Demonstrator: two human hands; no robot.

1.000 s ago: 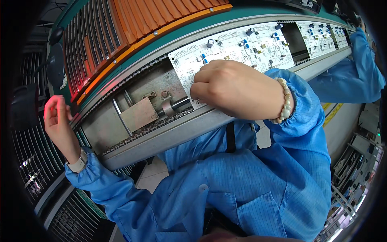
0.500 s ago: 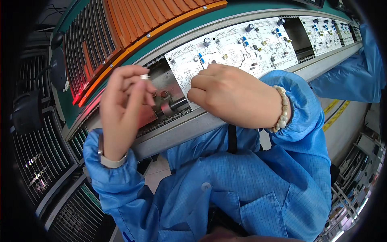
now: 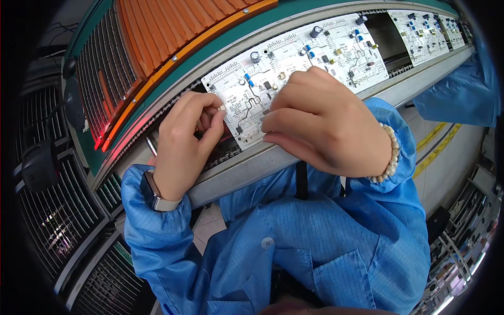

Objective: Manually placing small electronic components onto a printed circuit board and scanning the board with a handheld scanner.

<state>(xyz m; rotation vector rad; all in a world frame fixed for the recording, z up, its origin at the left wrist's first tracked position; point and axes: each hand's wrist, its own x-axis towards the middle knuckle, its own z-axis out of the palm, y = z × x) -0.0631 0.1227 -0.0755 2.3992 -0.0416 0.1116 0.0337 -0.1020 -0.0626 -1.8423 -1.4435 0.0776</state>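
A white circuit board panel lies on the chain conveyor in front of me. It carries black cylindrical capacitors, blue disc parts and small dark chips. At the panel's left edge, my left hand is closed in a pinch on a small white component, mostly covered by the fingers. My right hand hovers over the panel's near edge, thumb and fingers drawn together. Whatever its fingertips hold, if anything, is hidden.
The conveyor's metal front rail runs between the panel and my body. Beyond the far rail stand orange ribbed parts trays on a green surface. More populated white boards sit farther right, beside a person's blue sleeve.
My left hand has moved right and down to the panel's edge with the white component. The right hand has shifted right, uncovering more of the board. The panel has slid slightly left.
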